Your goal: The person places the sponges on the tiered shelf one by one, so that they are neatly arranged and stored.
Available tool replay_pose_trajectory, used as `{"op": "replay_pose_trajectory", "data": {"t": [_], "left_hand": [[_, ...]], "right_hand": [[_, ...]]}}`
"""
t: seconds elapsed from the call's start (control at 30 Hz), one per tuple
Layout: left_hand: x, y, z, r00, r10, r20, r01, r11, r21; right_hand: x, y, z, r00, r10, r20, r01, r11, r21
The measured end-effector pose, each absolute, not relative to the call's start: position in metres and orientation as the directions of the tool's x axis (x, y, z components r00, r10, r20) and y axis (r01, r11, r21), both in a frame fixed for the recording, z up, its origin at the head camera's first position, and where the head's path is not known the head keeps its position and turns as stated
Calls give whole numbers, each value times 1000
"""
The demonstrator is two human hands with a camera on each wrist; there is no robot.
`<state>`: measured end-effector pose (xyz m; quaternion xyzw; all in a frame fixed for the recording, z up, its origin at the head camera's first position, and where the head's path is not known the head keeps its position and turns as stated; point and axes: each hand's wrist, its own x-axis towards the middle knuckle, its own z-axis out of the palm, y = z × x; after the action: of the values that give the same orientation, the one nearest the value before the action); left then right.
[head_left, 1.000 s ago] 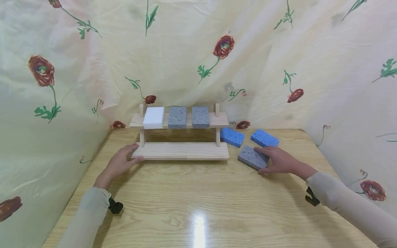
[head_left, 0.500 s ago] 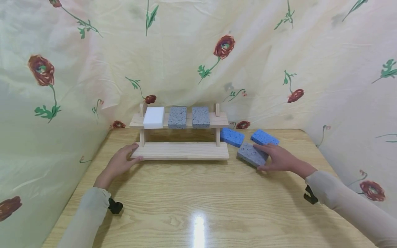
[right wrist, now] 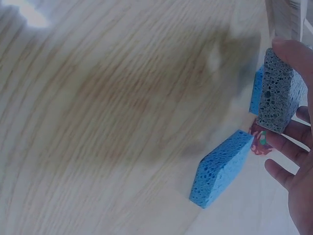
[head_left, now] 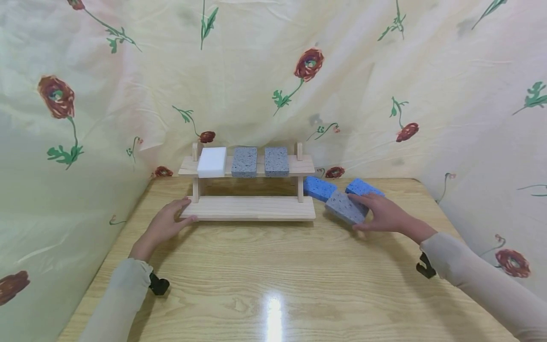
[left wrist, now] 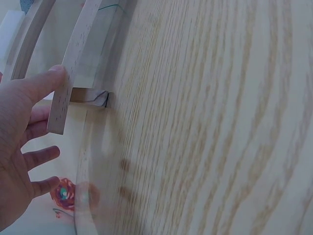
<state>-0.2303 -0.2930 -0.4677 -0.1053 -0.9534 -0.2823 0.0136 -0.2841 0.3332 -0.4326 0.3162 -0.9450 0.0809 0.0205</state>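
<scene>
My right hand (head_left: 386,215) pinches a grey sponge (head_left: 345,207) between thumb and fingers. In the right wrist view this sponge (right wrist: 276,90) is off the table, its porous side towards the camera. My left hand (head_left: 164,223) holds the left end of the lower board of a two-tier wooden shelf (head_left: 252,208). The left wrist view has the thumb on the board's front edge (left wrist: 68,73) and the other fingers behind it, some spread free. On the upper board lie a white sponge (head_left: 212,162) and two grey sponges, one in the middle (head_left: 244,162) and one at right (head_left: 277,162).
Two blue sponges lie on the wooden table (head_left: 256,270) right of the shelf: one (head_left: 319,188) by its right post, the other (head_left: 363,187) farther right, partly hidden by the right hand. Flowered cloth (head_left: 363,85) hangs behind and at both sides.
My right hand has lifted the grey sponge off the table and moved it slightly up and left in the head view. The left hand stays on the shelf.
</scene>
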Motion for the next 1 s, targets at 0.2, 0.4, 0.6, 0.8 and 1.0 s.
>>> {"op": "replay_pose_trajectory", "data": {"t": [0.2,0.4,0.6,0.8,1.0], "left_hand": [[-230,-293,-467,-977,194,88,210,815,540],[-231,-294,-468,-978,192,84,207,823,530],[-230,-294,-469,-979,188,82,203,826,526],[-231,-294,-469,-980,183,83,199,825,529],[-232,-293,-469,-981,182,74,193,823,534]], "right_hand": [[-284,328,-427,-799,-592,105,-601,786,-146],[-284,322,-423,-789,-598,138,-614,778,-138],[-283,316,-424,-775,-605,181,-630,764,-140],[-282,309,-420,-769,-604,208,-635,757,-151],[-280,301,-418,-752,-616,234,-655,737,-168]]}}
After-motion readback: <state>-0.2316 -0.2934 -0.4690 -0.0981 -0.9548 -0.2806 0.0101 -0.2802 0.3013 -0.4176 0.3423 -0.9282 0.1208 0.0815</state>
